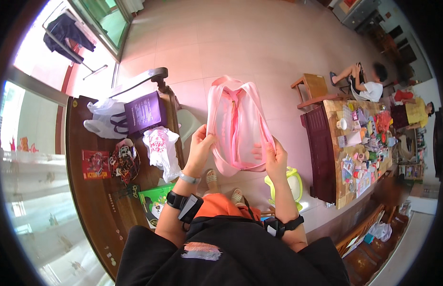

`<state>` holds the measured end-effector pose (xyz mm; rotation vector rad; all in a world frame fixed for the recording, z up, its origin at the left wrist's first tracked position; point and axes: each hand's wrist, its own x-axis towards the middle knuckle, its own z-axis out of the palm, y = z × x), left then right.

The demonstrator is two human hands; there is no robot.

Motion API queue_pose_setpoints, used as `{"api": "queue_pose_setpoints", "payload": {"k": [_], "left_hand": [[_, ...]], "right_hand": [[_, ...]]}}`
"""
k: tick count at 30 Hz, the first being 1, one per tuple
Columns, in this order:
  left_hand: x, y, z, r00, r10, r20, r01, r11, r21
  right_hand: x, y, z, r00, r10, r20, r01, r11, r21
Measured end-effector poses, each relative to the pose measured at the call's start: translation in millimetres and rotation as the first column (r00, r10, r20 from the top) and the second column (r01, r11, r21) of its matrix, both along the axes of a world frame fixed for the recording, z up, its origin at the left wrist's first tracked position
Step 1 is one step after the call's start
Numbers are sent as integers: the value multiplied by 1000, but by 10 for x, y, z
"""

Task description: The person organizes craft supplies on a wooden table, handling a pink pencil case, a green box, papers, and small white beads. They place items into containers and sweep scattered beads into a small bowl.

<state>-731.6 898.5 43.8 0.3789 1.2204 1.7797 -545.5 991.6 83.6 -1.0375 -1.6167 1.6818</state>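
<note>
1. Pink bag is dead center of the view, held up in the air over the pale tiled floor, mouth open w/ the zipper edges spread apart. Looks like a soft fabric pouch/backpack type thing, pink lining inside.
2. Left hand is at about 9 o'clock of the bag, clamped on its left edge. Fingers curled round the rim, thumb on the near side, so a closed pinch on fabric, not loose.
3. Right hand sits at approx 4 o'clock of the bag, gripping the lower right edge. Fingertips show thru/inside the opening, thumb outside. Also closed on the fabric.
4. Both wrists have black strap-on devices; the left also has a thin light bracelet.
5. Yellow-green plastic thing on the floor, just beside the right forearm at 3 o'clock. Can't tell what it is.
6. Dark wood table off at 9 o'clock w/ a purple bag, white plastic bags and a green box.
7. At 2 o'clock, well apart: cluttered low table, 2 other ppl sitting near it.
</note>
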Motion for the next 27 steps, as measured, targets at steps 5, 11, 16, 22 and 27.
{"api": "queue_pose_setpoints", "payload": {"k": [5, 11, 16, 22, 27], "left_hand": [[-151, 140, 32, 999, 14, 41, -15, 1000, 18], [-417, -117, -43, 982, 143, 122, -144, 990, 1], [-790, -726, -523, 823, 495, 279, -486, 868, -106], [-767, -1456, -1131, 650, 716, 255, -746, 665, 35], [-110, -1875, -924, 482, 751, 450, -848, 530, 24]], "right_hand": [[-203, 79, -38, 999, -45, 16, 46, 999, -16], [-654, 222, -23, 986, 126, 108, -125, 992, -17], [-1180, 79, 57, 873, 458, 168, -475, 877, 78], [-1580, -265, 335, 463, 849, 255, -886, 453, 103], [-1790, -488, 327, 121, 953, 277, -993, 114, 42]]}}
